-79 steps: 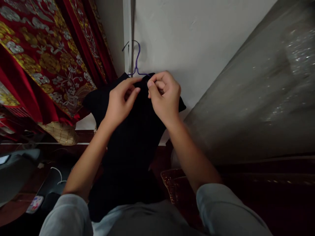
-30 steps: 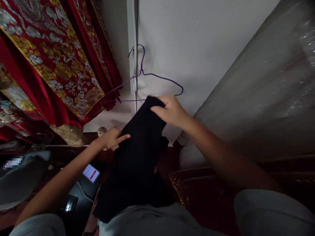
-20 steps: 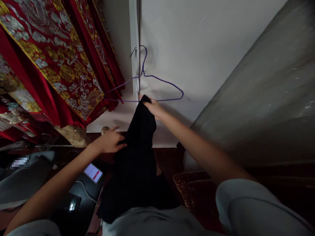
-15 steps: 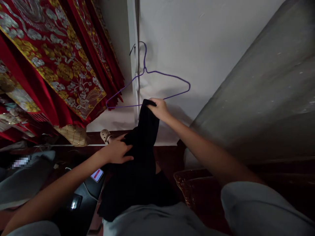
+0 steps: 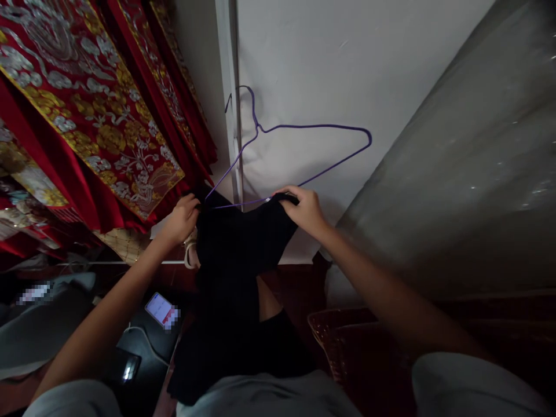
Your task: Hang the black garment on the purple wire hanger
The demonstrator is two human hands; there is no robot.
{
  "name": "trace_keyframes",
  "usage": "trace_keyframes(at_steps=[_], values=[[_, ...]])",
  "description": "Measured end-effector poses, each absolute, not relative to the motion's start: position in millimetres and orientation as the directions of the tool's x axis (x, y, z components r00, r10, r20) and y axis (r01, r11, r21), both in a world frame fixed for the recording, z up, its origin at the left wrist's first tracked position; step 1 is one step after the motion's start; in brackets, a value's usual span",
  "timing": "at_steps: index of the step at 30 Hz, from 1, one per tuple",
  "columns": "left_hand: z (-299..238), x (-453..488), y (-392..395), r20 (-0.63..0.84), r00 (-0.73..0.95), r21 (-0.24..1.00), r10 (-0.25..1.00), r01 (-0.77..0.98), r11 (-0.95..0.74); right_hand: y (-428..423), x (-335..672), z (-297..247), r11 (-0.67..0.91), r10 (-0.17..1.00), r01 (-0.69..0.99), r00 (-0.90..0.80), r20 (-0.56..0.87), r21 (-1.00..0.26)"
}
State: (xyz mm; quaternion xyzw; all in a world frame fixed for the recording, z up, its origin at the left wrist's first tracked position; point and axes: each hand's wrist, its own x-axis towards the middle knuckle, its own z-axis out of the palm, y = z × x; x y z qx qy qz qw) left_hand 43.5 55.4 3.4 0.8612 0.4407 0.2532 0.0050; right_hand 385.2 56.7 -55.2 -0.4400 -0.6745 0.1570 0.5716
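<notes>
A black garment [image 5: 234,243] is stretched between my two hands, its upper edge at the bottom bar of a purple wire hanger [image 5: 330,125]. My left hand [image 5: 182,219] is closed on the garment's left upper corner, close to the hanger's left end. With thumb and fingers, my right hand [image 5: 304,208] pinches the garment's right upper edge just below the bottom bar. The hanger hangs by its hook on a narrow white vertical post and tilts, its right end higher. Garment kind is unclear in the dark cloth.
Red embroidered cloths [image 5: 108,127] hang at the left. Below them, a lit phone [image 5: 161,310] and a cable [image 5: 150,341] rest on a dark surface. A grey covered slab [image 5: 469,185] leans at the right, with a dark carved wooden piece [image 5: 324,341] beneath.
My left hand has moved up and left to grip the garment's upper corner, spreading the cloth. My right hand has shifted slightly right and down. The hanger's right end has swung outward.
</notes>
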Motion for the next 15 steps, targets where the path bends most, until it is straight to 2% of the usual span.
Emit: trace_keyframes(at_steps=[3, 6, 9, 10, 12, 14, 15], values=[[27, 68, 54, 0.612, 0.423, 0.357, 0.668, 0.606, -0.711, 52, 368, -47, 0.602, 0.764, 0.358, 0.003, 0.645, -0.714], [46, 100, 67, 0.688, 0.410, 0.316, 0.599, 0.573, -0.756, 48, 352, -36, 0.637, 0.754, 0.321, -0.071, 0.653, -0.701], [55, 122, 90, 0.689, 0.452, 0.253, 0.567, 0.583, -0.772, 47, 357, -30, 0.668, 0.717, 0.343, -0.062, 0.694, -0.660], [57, 125, 97, 0.676, 0.463, 0.238, 0.573, 0.599, -0.764, 48, 365, -28, 0.676, 0.692, 0.363, -0.011, 0.722, -0.642], [59, 124, 104, 0.651, 0.459, 0.211, 0.605, 0.656, -0.725, 51, 391, -26, 0.676, 0.577, 0.415, 0.215, 0.788, -0.609], [63, 116, 103, 0.633, 0.429, 0.189, 0.644, 0.721, -0.667, 57, 424, -21, 0.624, 0.457, 0.458, 0.444, 0.771, -0.633], [65, 110, 101, 0.628, 0.415, 0.182, 0.659, 0.744, -0.643, 60, 440, -18, 0.569, 0.463, 0.470, 0.496, 0.735, -0.675]])
